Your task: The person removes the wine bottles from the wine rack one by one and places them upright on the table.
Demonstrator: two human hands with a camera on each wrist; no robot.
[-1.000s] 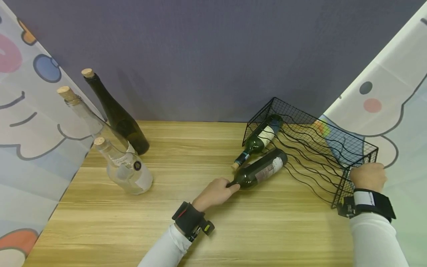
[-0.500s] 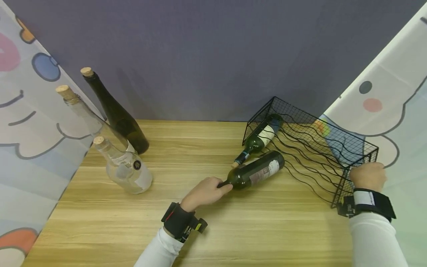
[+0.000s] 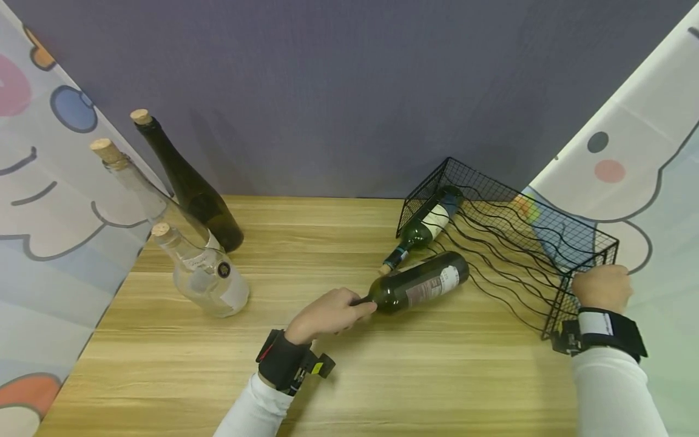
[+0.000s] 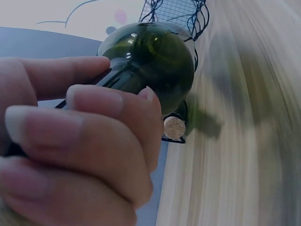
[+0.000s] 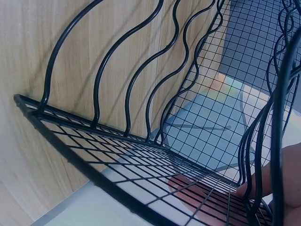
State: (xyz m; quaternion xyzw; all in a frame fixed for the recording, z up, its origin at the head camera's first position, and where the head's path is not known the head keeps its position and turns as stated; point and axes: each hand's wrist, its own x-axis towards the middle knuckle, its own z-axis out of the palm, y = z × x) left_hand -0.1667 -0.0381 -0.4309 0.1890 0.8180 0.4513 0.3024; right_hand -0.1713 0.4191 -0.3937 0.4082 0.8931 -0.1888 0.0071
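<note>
My left hand [image 3: 327, 315] grips a dark green wine bottle [image 3: 420, 282] by its neck, base pointing right toward the black wire wine rack [image 3: 491, 188]. In the left wrist view, curled fingers [image 4: 89, 141] wrap the neck below the rounded shoulder. Another green bottle [image 3: 435, 220], white-labelled and corked, lies in the rack's left end, its neck sticking out toward the front. At the rack's right end, my right hand [image 3: 602, 288] holds the wire side. The right wrist view shows its fingertips [image 5: 284, 176] around the wires, partly hidden behind the mesh.
On the left of the wooden table [image 3: 327, 243] stand several corked bottles: a dark one [image 3: 210, 212], a tall clear one [image 3: 150, 194] and a squat clear one [image 3: 213, 285]. A grey panel [image 3: 327, 97] rises behind, with printed sheets [image 3: 655, 182] on both sides.
My left hand has shifted left, drawing the neck of the held bottle with it. The bottle's base has dropped slightly toward the front, so it lies flatter in view. My right hand and the rack stay put.
</note>
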